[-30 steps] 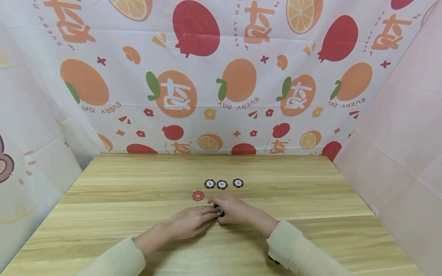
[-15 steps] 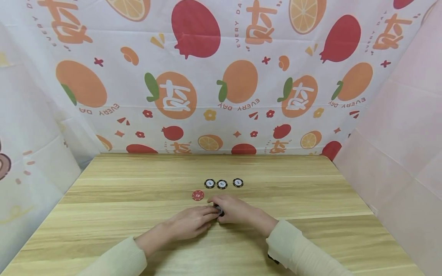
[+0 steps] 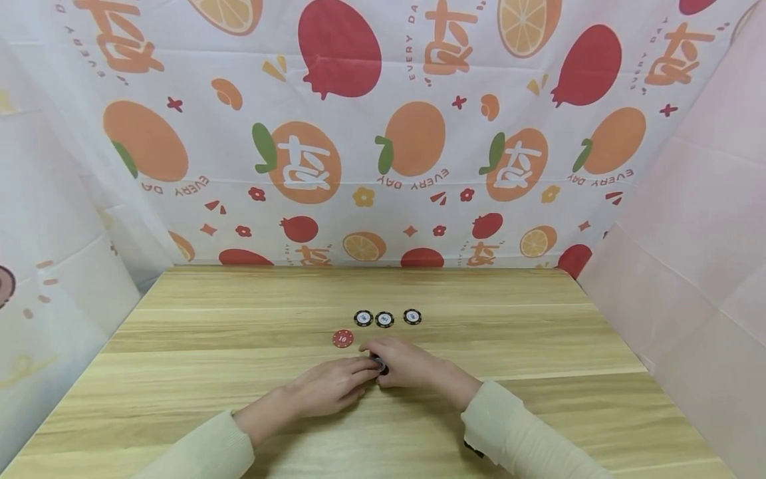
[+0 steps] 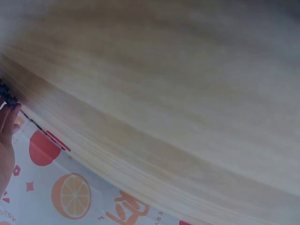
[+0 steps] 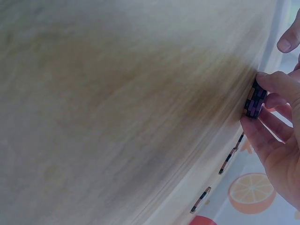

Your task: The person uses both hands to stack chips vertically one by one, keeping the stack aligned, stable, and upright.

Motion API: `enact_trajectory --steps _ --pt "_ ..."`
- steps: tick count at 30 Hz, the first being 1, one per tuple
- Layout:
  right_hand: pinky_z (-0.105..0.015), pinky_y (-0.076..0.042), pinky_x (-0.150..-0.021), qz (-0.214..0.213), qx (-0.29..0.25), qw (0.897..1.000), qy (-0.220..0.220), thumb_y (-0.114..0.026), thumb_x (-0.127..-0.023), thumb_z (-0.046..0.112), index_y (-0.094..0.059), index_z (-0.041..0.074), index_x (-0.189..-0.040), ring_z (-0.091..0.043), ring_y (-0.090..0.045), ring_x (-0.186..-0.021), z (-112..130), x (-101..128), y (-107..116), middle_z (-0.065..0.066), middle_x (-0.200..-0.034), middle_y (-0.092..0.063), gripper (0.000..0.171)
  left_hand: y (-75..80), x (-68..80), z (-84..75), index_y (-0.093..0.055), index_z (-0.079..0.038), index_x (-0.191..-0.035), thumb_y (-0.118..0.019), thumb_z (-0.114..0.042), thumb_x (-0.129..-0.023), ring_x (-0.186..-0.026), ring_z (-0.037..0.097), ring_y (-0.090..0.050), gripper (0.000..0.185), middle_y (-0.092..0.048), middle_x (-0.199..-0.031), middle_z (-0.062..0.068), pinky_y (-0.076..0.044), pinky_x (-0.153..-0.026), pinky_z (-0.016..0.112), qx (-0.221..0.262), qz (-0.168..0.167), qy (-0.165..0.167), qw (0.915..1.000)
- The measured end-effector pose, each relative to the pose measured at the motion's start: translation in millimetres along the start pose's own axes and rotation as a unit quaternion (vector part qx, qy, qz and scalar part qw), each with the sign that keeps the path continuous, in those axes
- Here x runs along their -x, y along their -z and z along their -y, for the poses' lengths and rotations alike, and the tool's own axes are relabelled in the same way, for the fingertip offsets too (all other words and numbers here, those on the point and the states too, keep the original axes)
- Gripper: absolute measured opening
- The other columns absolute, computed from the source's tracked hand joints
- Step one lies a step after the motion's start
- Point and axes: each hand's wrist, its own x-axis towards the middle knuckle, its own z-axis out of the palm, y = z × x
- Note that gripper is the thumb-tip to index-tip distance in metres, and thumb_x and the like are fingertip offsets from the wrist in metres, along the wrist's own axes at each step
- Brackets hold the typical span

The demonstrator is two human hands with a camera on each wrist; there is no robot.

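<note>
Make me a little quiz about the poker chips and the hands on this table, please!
1. How many black chips lie flat in the row beyond the hands?
2. True or false: the red chip shows the number 10.
3. Which hand touches the stack of black chips? A) left only B) right only C) both

Key:
1. Three: left black chip, middle black chip, right black chip, all on the wooden table.
2. True.
3. C. The left hand and the right hand meet at the stack; the right wrist view shows fingers pinching it.
</note>
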Motion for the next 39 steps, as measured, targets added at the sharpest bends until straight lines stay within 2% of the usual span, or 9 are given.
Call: enact_trajectory --steps 5,14,19,25,27,29,31,33,39 --pt "-0.019 -0.042 -0.086 0.002 -0.001 1.0 -0.001 -0.071 -0.08 0.014 -0.05 0.009 -0.125 -0.009 -0.05 -0.103 1 2 -1 -0.002 -0.115 -0.055 0.05 2.6 -2.1 -3.0 -0.058 0.002 -0.118 -0.062 -0.012 -0.085 -0.113 0.025 -0.051 0.037 -0.055 -0.122 0.013 -0.043 -0.094 0.033 0.003 0.008 0.008 0.9999" --pt "-0.019 -0.042 -0.087 0.003 -0.003 1.0 -0.007 -0.072 -0.079 0.015 -0.051 0.009 -0.124 -0.009 -0.05 -0.104 3 2 0 -0.002 -0.115 -0.055 0.05 12.1 -9.1 -6.7 -0.058 0.001 -0.119 -0.059 -0.013 -0.087 -0.115 0.023 -0.05 0.035 -0.055 -0.122 0.012 -0.042 -0.096 0.031 0.027 0.062 0.047 0.9966" --pt "-0.02 -0.042 -0.087 0.009 -0.035 0.999 -0.02 -0.073 -0.078 0.016 -0.051 0.008 -0.124 -0.007 -0.05 -0.101 0 2 2 0.0 -0.112 -0.055 0.051 15.7 -10.6 -7.1 -0.059 0.001 -0.117 -0.059 -0.014 -0.088 -0.114 0.023 -0.051 0.033 -0.055 -0.121 0.012 -0.042 -0.095 0.031 0.031 0.07 0.053 0.9957" --pt "-0.026 -0.039 -0.095 0.038 -0.126 0.989 -0.064 -0.071 -0.076 0.016 -0.046 0.004 -0.13 -0.013 -0.047 -0.111 -21 9 14 -0.005 -0.121 -0.052 0.061 16.9 -11.8 -6.9 -0.059 0.0 -0.117 -0.06 -0.015 -0.087 -0.113 0.022 -0.051 0.034 -0.055 -0.121 0.011 -0.043 -0.094 0.031 0.039 0.083 0.069 0.9934" --pt "-0.029 -0.04 -0.095 0.025 -0.133 0.988 -0.069 -0.069 -0.077 0.012 -0.048 0.002 -0.128 -0.018 -0.048 -0.111 -32 10 20 -0.008 -0.121 -0.053 0.056 16.9 -12.3 -6.5 -0.059 0.0 -0.117 -0.06 -0.015 -0.087 -0.113 0.021 -0.051 0.033 -0.055 -0.122 0.011 -0.042 -0.095 0.031 0.043 0.087 0.076 0.9923" --pt "-0.032 -0.044 -0.091 -0.011 -0.117 0.99 -0.074 -0.068 -0.077 0.008 -0.053 -0.001 -0.122 -0.022 -0.052 -0.105 -43 9 26 -0.011 -0.115 -0.056 0.048 16.7 -12.5 -6.0 -0.059 -0.001 -0.117 -0.059 -0.015 -0.088 -0.113 0.021 -0.051 0.033 -0.055 -0.122 0.01 -0.042 -0.095 0.031 0.045 0.092 0.082 0.9913" --pt "-0.034 -0.046 -0.087 -0.045 -0.094 0.99 -0.094 -0.067 -0.077 0.004 -0.056 -0.002 -0.116 -0.024 -0.055 -0.101 -54 7 32 -0.013 -0.11 -0.059 0.041 16.2 -12.4 -5.3 -0.059 -0.001 -0.117 -0.058 -0.015 -0.088 -0.114 0.021 -0.05 0.032 -0.054 -0.123 0.01 -0.041 -0.096 0.031 0.046 0.095 0.085 0.9907" --pt "-0.035 -0.047 -0.086 -0.062 -0.076 0.986 -0.135 -0.066 -0.077 0.003 -0.058 -0.001 -0.114 -0.025 -0.055 -0.099 -62 6 37 -0.012 -0.109 -0.059 0.039 15.7 -12.1 -4.6 -0.059 -0.001 -0.118 -0.058 -0.015 -0.089 -0.114 0.021 -0.05 0.032 -0.054 -0.123 0.01 -0.041 -0.096 0.031 0.048 0.097 0.086 0.9904" --pt "-0.037 -0.047 -0.084 -0.055 -0.083 0.97 -0.22 -0.066 -0.081 0.005 -0.055 0.001 -0.12 -0.024 -0.054 -0.1 -81 -3 41 -0.012 -0.114 -0.057 0.041 14.9 -10.8 -2.4 -0.059 -0.001 -0.118 -0.059 -0.014 -0.088 -0.114 0.022 -0.051 0.033 -0.054 -0.123 0.01 -0.041 -0.096 0.033 0.05 0.088 0.079 0.9917"
